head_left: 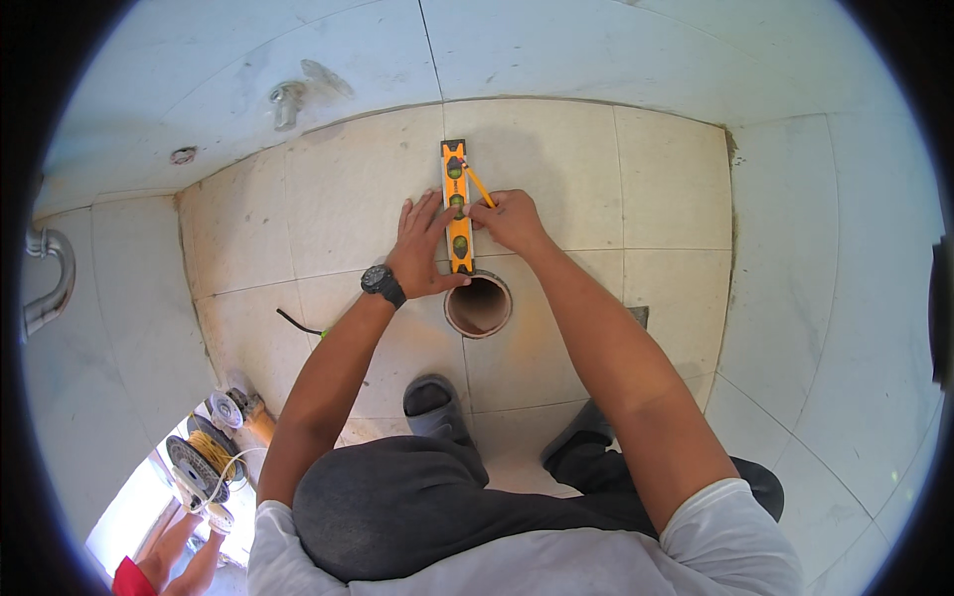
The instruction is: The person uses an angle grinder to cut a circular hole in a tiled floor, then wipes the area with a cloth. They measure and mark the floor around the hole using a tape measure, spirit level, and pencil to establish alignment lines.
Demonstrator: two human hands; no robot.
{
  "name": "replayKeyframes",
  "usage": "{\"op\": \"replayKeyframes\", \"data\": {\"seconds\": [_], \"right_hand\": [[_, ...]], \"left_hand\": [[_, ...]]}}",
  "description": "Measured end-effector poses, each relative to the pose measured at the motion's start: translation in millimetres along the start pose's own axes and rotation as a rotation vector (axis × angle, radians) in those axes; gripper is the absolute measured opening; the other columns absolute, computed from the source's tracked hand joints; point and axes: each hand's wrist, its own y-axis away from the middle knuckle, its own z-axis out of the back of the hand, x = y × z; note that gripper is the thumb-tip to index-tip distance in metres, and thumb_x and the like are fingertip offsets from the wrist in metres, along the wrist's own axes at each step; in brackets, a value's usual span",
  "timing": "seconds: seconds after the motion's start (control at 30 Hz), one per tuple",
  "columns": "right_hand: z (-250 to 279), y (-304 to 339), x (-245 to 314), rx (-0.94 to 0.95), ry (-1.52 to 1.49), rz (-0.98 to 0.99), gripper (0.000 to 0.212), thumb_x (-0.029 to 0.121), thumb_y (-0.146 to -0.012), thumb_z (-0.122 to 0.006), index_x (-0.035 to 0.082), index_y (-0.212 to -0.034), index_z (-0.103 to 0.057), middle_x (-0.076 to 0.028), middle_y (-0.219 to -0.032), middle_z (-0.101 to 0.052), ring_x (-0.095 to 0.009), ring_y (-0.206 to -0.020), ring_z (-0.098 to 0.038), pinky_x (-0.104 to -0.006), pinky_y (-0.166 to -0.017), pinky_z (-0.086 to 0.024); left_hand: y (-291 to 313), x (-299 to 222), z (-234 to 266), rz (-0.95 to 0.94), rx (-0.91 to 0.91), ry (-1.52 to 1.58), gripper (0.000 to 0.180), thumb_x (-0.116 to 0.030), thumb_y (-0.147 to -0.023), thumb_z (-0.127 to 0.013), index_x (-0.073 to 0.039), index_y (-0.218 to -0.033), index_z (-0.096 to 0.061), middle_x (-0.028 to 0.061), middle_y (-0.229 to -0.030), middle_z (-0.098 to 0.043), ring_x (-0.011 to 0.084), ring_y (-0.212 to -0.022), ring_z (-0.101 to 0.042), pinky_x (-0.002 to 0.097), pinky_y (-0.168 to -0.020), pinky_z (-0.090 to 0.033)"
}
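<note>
Tiled room resembling an unfinished bathroom, pale floor tiles (368, 169), marbled wall tiles (785, 248), a wide pipe (478, 306) opening in the floor, a bent chrome pipe (66, 273) at left, a cable reel (187, 465) at lower left, an orange spirit level (454, 187) on the floor.

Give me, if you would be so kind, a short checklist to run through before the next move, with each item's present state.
1. Spirit level lying on the floor tiles: ok, lengthwise, its near end at the pipe's rim.
2. Left-hand grip beside the level: ok, spread at its left side, thumb by the pipe's rim.
3. Pencil in the right-hand grip: ok, held at the level's right side.
4. Pencil point on the tile: cannot tell, too small to make out.
5. Bubbles centred in the vials: cannot tell, too small to read.
6. Pipe covered: not ok, its round mouth is open.
</note>
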Motion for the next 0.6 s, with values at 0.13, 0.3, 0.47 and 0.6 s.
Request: {"op": "replayKeyframes", "data": {"seconds": [0.13,0.3,0.47,0.6], "right_hand": [[0.6,0.8,0.4,0.004,-0.036,-0.012,0.029,0.030,-0.084,-0.079,0.001,-0.081,-0.077,-0.007,-0.069,-0.073,-0.014,-0.061,-0.066,-0.0312,-0.060,-0.053],[0.7,-0.6,-1.7,0.003,-0.005,0.009,0.028,0.030,-0.084,-0.079,0.002,-0.083,-0.078,-0.007,-0.070,-0.074,-0.014,-0.062,-0.067,-0.0307,-0.061,-0.052],[1.2,-0.5,-1.1,0.014,-0.019,-0.005,0.029,0.030,-0.085,-0.079,0.002,-0.084,-0.078,-0.007,-0.071,-0.074,-0.014,-0.062,-0.067,-0.0301,-0.061,-0.052],[2.0,0.3,1.1,0.024,-0.012,-0.043,0.029,0.031,-0.085,-0.079,0.002,-0.084,-0.078,-0.007,-0.071,-0.074,-0.013,-0.061,-0.067,-0.0302,-0.060,-0.052]], "left_hand": [[0.1,-0.9,1.2,0.000,0.010,-0.015,0.117,-0.051,-0.062,-0.094,-0.004,-0.154,-0.039,0.0291,-0.162,-0.026,0.0465,-0.154,-0.019,0.0621,-0.125,-0.010],[0.2,-0.2,1.4,-0.017,-0.005,-0.002,0.117,-0.052,-0.062,-0.094,-0.004,-0.154,-0.039,0.0290,-0.162,-0.027,0.0467,-0.154,-0.019,0.0624,-0.125,-0.010],[0.7,-0.3,1.0,-0.021,-0.005,-0.008,0.116,-0.051,-0.063,-0.094,-0.003,-0.154,-0.039,0.0290,-0.162,-0.027,0.0468,-0.154,-0.020,0.0629,-0.125,-0.010],[0.9,-0.1,1.7,-0.020,-0.004,-0.001,0.117,-0.051,-0.062,-0.094,-0.003,-0.153,-0.039,0.0292,-0.162,-0.027,0.0469,-0.154,-0.020,0.0632,-0.125,-0.010]]}}
